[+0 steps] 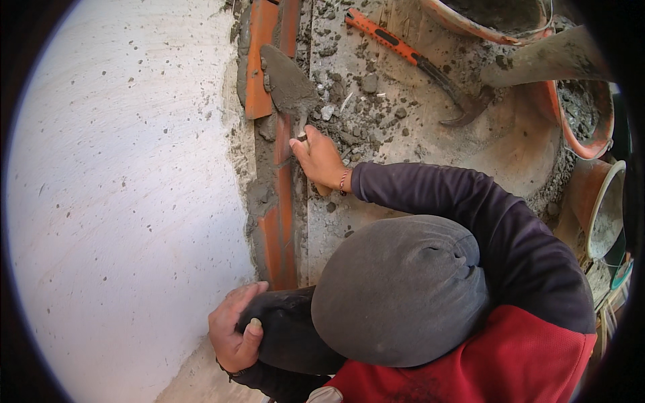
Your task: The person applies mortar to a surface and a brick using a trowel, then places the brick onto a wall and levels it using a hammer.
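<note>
My right hand is closed round the handle of a trowel. The trowel's pointed blade is coated in grey mortar and lies against an orange brick at the top of a narrow course. Below it, other orange bricks run along the white wall with mortar between and beside them. My left hand rests over a dark cloth-covered knee, thumb apart from the fingers, holding no tool. A rounded grey cloth form sits in front of the red shirt and hides what is beneath.
The white wall fills the left side. A hammer with an orange handle lies on the mortar-strewn board. Mortar-stained buckets stand at the upper right, near a thick grey post-like piece. Another tub lies tilted below them.
</note>
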`<action>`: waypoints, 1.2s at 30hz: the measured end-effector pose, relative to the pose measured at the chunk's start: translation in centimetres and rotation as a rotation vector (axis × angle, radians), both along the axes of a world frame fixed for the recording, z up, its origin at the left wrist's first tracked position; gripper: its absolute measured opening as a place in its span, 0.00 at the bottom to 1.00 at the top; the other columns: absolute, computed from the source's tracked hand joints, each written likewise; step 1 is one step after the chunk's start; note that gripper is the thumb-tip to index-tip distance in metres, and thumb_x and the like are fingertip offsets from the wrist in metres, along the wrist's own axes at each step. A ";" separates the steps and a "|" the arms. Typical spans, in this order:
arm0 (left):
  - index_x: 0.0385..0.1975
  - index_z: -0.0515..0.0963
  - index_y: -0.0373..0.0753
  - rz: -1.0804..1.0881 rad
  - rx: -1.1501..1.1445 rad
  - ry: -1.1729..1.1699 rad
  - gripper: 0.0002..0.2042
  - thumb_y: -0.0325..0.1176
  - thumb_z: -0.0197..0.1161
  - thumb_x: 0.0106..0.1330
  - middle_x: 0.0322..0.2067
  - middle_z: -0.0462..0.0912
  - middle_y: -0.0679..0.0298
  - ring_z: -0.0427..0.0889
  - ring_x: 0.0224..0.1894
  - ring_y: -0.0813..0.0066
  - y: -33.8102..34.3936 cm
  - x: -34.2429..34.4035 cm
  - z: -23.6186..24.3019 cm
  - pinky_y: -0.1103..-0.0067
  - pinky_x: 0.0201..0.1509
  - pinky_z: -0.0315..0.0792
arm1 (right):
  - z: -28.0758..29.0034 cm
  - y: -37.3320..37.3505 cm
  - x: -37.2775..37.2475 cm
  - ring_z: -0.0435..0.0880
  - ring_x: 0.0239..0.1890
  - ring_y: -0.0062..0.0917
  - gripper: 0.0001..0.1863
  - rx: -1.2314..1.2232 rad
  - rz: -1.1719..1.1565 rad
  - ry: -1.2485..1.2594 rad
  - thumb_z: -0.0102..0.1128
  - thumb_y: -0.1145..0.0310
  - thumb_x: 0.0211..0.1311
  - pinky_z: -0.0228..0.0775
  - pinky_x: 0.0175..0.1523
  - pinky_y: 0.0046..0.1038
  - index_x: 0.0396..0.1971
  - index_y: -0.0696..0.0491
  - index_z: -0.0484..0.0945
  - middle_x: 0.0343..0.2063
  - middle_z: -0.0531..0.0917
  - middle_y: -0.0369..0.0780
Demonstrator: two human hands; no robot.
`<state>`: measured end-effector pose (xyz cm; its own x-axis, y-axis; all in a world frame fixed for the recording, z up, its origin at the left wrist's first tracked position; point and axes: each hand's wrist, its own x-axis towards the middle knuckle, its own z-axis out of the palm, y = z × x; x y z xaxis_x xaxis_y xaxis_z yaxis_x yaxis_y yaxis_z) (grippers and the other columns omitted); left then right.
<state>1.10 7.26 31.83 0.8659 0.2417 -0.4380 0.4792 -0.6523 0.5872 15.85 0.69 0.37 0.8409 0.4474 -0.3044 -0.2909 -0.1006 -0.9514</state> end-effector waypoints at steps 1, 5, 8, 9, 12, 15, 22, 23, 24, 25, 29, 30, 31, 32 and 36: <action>0.48 0.76 0.25 -0.015 -0.004 0.007 0.28 0.51 0.57 0.64 0.44 0.82 0.43 0.82 0.47 0.50 0.0 0.1 0.0 0.66 0.55 0.73 | -0.1 -0.1 -0.3 0.79 0.26 0.51 0.16 0.011 -0.004 -0.014 0.54 0.63 0.66 0.67 0.32 0.45 0.35 0.64 0.68 0.21 0.77 0.56; 0.49 0.76 0.26 -0.016 0.009 0.022 0.28 0.50 0.57 0.64 0.44 0.82 0.43 0.82 0.48 0.50 -0.2 0.2 0.2 0.66 0.55 0.72 | -0.3 -1.2 -2.1 0.79 0.23 0.43 0.15 0.134 0.054 0.013 0.55 0.62 0.67 0.68 0.30 0.41 0.33 0.61 0.68 0.20 0.77 0.50; 0.49 0.76 0.27 -0.034 -0.033 0.051 0.27 0.50 0.58 0.65 0.45 0.82 0.45 0.81 0.49 0.49 -0.2 0.2 0.5 0.65 0.57 0.71 | 1.0 -3.9 -2.8 0.77 0.19 0.30 0.13 0.281 0.305 0.351 0.53 0.62 0.68 0.69 0.26 0.34 0.32 0.58 0.69 0.19 0.76 0.42; 0.49 0.77 0.28 -0.075 -0.074 0.064 0.26 0.49 0.58 0.65 0.45 0.82 0.46 0.80 0.50 0.49 0.1 0.4 0.2 0.65 0.57 0.71 | 1.5 -5.5 -2.3 0.76 0.18 0.25 0.12 0.318 0.403 0.506 0.53 0.62 0.69 0.69 0.24 0.32 0.32 0.57 0.69 0.19 0.76 0.40; 0.49 0.78 0.31 -0.202 -0.184 0.101 0.24 0.48 0.58 0.65 0.45 0.83 0.50 0.79 0.51 0.50 0.4 1.3 0.2 0.63 0.59 0.69 | 1.7 -11.0 -0.8 0.73 0.16 0.16 0.11 0.498 0.491 0.654 0.50 0.63 0.72 0.68 0.21 0.26 0.32 0.54 0.69 0.19 0.75 0.34; 0.48 0.79 0.34 -0.317 -0.215 0.164 0.22 0.48 0.59 0.65 0.44 0.84 0.54 0.80 0.52 0.53 1.1 0.6 1.0 0.61 0.61 0.68 | 4.1 -17.9 2.6 0.75 0.22 0.18 0.07 0.382 0.592 0.471 0.53 0.67 0.69 0.70 0.28 0.24 0.35 0.55 0.73 0.24 0.77 0.35; 0.39 0.84 0.38 -0.545 -0.215 0.195 0.22 0.53 0.58 0.61 0.37 0.86 0.56 0.83 0.46 0.55 2.0 2.0 0.1 0.56 0.60 0.68 | 17.7 -37.0 0.5 0.74 0.22 0.18 0.07 -0.393 0.241 0.028 0.53 0.73 0.52 0.67 0.29 0.22 0.31 0.58 0.73 0.20 0.74 0.35; 0.39 0.84 0.39 -0.547 -0.222 0.174 0.22 0.52 0.59 0.61 0.36 0.86 0.56 0.83 0.46 0.55 1.9 2.1 -0.2 0.56 0.59 0.69 | 19.1 -38.8 -1.0 0.74 0.21 0.17 0.06 -0.472 0.158 -0.002 0.52 0.74 0.52 0.67 0.29 0.22 0.31 0.58 0.73 0.20 0.74 0.35; 0.39 0.84 0.39 -0.529 -0.203 0.154 0.22 0.52 0.59 0.60 0.36 0.86 0.57 0.83 0.45 0.55 1.8 1.8 0.6 0.56 0.59 0.69 | 19.6 -39.7 -2.1 0.74 0.21 0.16 0.06 -0.495 0.001 -0.029 0.52 0.75 0.53 0.67 0.29 0.21 0.32 0.58 0.73 0.20 0.74 0.34; 0.39 0.84 0.39 -0.528 -0.214 0.130 0.21 0.51 0.59 0.60 0.35 0.86 0.57 0.84 0.45 0.55 2.0 1.8 0.3 0.56 0.58 0.70 | 20.2 -40.4 -3.3 0.74 0.21 0.16 0.06 -0.543 -0.171 -0.058 0.51 0.76 0.55 0.66 0.28 0.20 0.32 0.58 0.73 0.20 0.75 0.34; 0.34 0.84 0.39 -0.589 -0.173 0.020 0.20 0.51 0.63 0.56 0.35 0.86 0.58 0.84 0.44 0.56 1.1 2.9 -0.4 0.57 0.56 0.72 | 19.4 -42.2 -1.1 0.78 0.21 0.23 0.06 -0.837 -0.637 -0.534 0.54 0.75 0.60 0.68 0.28 0.25 0.36 0.59 0.74 0.21 0.77 0.37; 0.33 0.84 0.39 -0.597 -0.187 -0.001 0.19 0.51 0.63 0.55 0.35 0.87 0.59 0.84 0.44 0.56 1.1 3.1 -0.8 0.58 0.56 0.72 | 18.8 -42.8 0.3 0.79 0.23 0.28 0.07 -0.948 -0.570 -0.638 0.55 0.74 0.60 0.69 0.30 0.28 0.37 0.59 0.74 0.22 0.78 0.40; 0.32 0.84 0.39 -0.599 -0.192 -0.019 0.19 0.50 0.63 0.55 0.35 0.87 0.59 0.84 0.44 0.57 0.9 3.3 -1.0 0.58 0.56 0.72 | 18.1 -43.5 1.9 0.79 0.24 0.33 0.07 -1.047 -0.497 -0.738 0.55 0.74 0.61 0.69 0.31 0.30 0.37 0.60 0.74 0.23 0.79 0.42; 0.31 0.84 0.40 -0.602 -0.200 -0.038 0.18 0.50 0.64 0.55 0.35 0.87 0.59 0.84 0.44 0.57 1.1 3.2 -1.3 0.58 0.55 0.73 | 17.6 -43.8 2.7 0.80 0.25 0.38 0.08 -1.148 -0.421 -0.839 0.56 0.73 0.61 0.70 0.32 0.33 0.38 0.60 0.74 0.23 0.80 0.45; 0.32 0.84 0.40 -0.589 -0.230 -0.074 0.18 0.51 0.64 0.55 0.35 0.87 0.62 0.85 0.43 0.59 1.7 2.0 -1.4 0.59 0.54 0.74 | 16.9 -45.0 4.0 0.74 0.25 0.23 0.08 -0.999 -0.530 -0.503 0.56 0.71 0.63 0.69 0.34 0.29 0.39 0.59 0.73 0.23 0.77 0.37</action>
